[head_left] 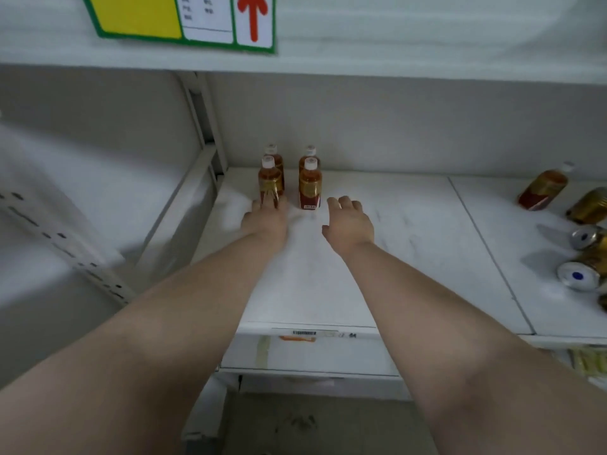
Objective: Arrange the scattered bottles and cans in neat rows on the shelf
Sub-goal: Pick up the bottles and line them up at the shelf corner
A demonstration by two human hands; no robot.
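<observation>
Several amber tea bottles with white caps stand upright in two short rows at the back left of the white shelf (328, 290). My left hand (266, 221) reaches to the front left bottle (270, 180), its fingertips touching the base. My right hand (349, 221) hovers just right of the front right bottle (309, 187), fingers apart and holding nothing. Behind them stand two more bottles (275, 156) (309, 156). Far right, another bottle (543, 188) lies on its side beside several toppled golden cans (581, 274).
An upper shelf carries a yellow, white and green sign with a red arrow (253, 18). A grey upright post (203, 119) bounds the shelf on the left. A price strip (305, 333) runs along the front edge.
</observation>
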